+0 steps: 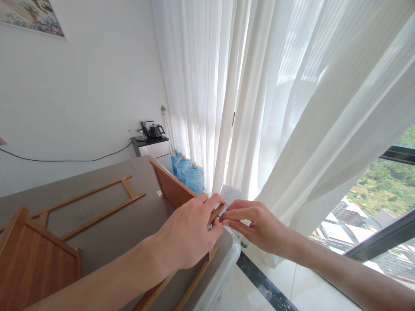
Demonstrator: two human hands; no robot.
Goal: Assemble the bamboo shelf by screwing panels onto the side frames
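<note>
My left hand (191,231) is closed around the end of a wooden piece (216,212) near the table's right edge. Against that end, my right hand (251,219) pinches a thin dark metal rod (221,217) between thumb and fingers. Its exact kind is too small to tell, and my fingers cover part of it. Behind my left hand a brown wooden panel (173,183) stands tilted on its edge. Two wooden rails (194,283) run below my left wrist; whether they join the gripped piece is hidden.
A wooden ladder-like frame (103,223) lies on the grey table (106,179), with another panel (39,259) at the left. Beyond are blue water bottles (193,178) and a cabinet (154,149) bearing a black kettle (156,130). White curtains (201,86) hang by the window.
</note>
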